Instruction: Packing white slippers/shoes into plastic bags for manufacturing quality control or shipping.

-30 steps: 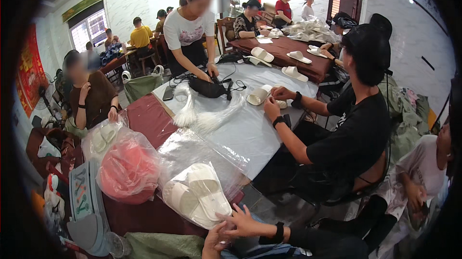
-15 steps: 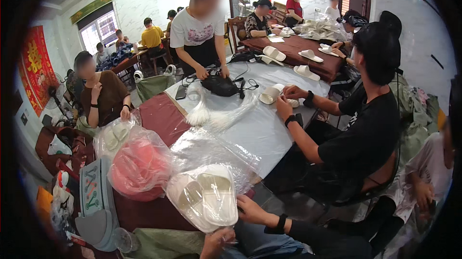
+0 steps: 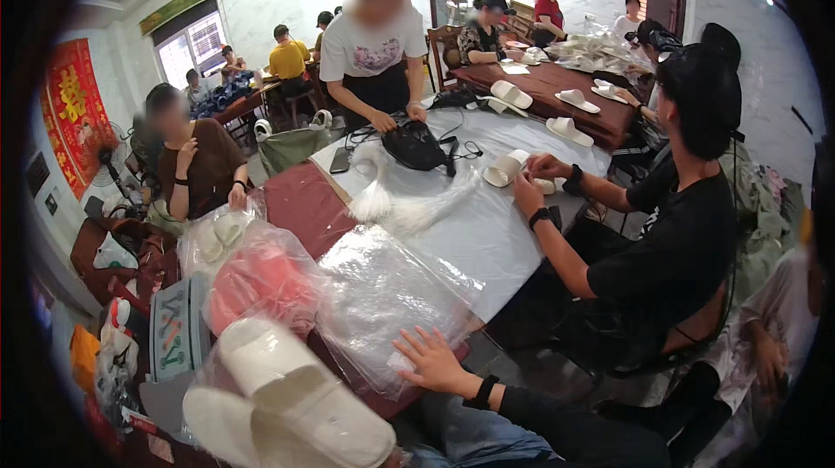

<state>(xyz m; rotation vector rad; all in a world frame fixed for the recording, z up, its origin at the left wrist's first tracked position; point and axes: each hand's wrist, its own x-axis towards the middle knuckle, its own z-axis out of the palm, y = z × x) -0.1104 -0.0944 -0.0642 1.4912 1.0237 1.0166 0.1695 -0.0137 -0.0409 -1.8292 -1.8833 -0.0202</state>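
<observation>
A pair of white slippers (image 3: 300, 398) in a clear plastic bag is close to the camera at the lower left, tilted and slightly blurred. My left hand (image 3: 393, 457) holds them from the near side; only a sliver of it shows past the slippers, its fingers hidden. On the table's near edge, my right hand (image 3: 432, 362) lies with fingers spread on a stack of clear plastic bags (image 3: 387, 285). A small whitish patch shows beside its fingertips, too unclear to name.
Left of the stack lies a pink bundle in clear plastic (image 3: 265, 290), beside another bagged pair of slippers (image 3: 223, 236). White strands (image 3: 409, 207) and a black bag (image 3: 417, 148) lie farther back. A co-worker (image 3: 687, 207) at the right handles a white slipper (image 3: 506, 168).
The bagged slippers have moved left and nearer to me. My right hand has let go of their bag and now rests on the bag stack. The view has shifted slightly.
</observation>
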